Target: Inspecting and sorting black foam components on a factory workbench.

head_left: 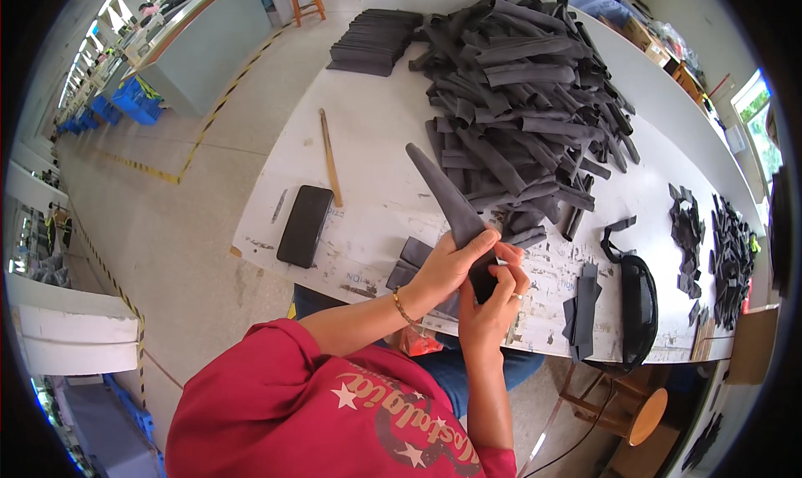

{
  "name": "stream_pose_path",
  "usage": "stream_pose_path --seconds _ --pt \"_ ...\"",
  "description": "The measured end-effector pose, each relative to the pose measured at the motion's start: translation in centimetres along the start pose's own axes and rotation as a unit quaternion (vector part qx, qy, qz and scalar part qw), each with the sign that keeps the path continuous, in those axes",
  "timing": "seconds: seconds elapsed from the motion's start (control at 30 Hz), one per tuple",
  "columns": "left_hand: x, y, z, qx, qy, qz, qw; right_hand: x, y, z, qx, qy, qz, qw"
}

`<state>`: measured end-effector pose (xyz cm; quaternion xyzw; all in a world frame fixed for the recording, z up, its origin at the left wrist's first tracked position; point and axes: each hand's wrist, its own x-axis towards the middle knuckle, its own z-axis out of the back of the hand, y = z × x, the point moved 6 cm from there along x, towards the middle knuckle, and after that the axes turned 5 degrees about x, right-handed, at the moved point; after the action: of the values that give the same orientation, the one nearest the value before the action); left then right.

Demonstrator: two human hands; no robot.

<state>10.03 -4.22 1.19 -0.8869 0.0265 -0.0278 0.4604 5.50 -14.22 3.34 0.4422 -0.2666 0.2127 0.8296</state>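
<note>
Fingers of both hands close on one long dark strip (455, 206), which tapers up and away from them over the table (376, 169). The left hand (455, 265) wraps its lower part with the thumb laid across the top, pinching it; the right hand (497, 298) grips the bottom end from below, fingers curled tight around the dark fabric. Exactly what the fingertips are doing to the end is hidden by the knuckles. Just left of the hands lies a small flat stack (411, 261) of similar pieces, and to the right another short stack (583, 307) near the table edge; these look like finished or sorted ones, though I cannot be sure. Beyond the hands a big loose heap (526, 102) of the same strips covers the middle of the table, and a neat pile (372, 42) sits at the far end. Judging by that heap against the small stacks, most of the work appears to be left. A phone (305, 225) and a wooden stick (331, 156) lie to the left, a black pouch (639, 307) to the right, with more scraps (710, 244) further along.
</note>
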Motion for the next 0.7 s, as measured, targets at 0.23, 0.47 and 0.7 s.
stream_pose_path --seconds 0.23,0.47,0.7 --pt "-1.1 0.7 -0.7 0.026 0.022 0.010 0.999 0.4 0.1 0.0 0.015 0.069 0.004 0.998" --pt "-0.5 1.5 1.1 -0.098 -0.020 0.013 0.995 -0.6 -0.4 0.6 0.019 0.113 -0.013 0.993" --pt "-1.4 2.8 1.2 -0.102 -0.027 0.074 0.992 0.1 -1.2 -0.2 0.036 0.148 -0.032 0.988"
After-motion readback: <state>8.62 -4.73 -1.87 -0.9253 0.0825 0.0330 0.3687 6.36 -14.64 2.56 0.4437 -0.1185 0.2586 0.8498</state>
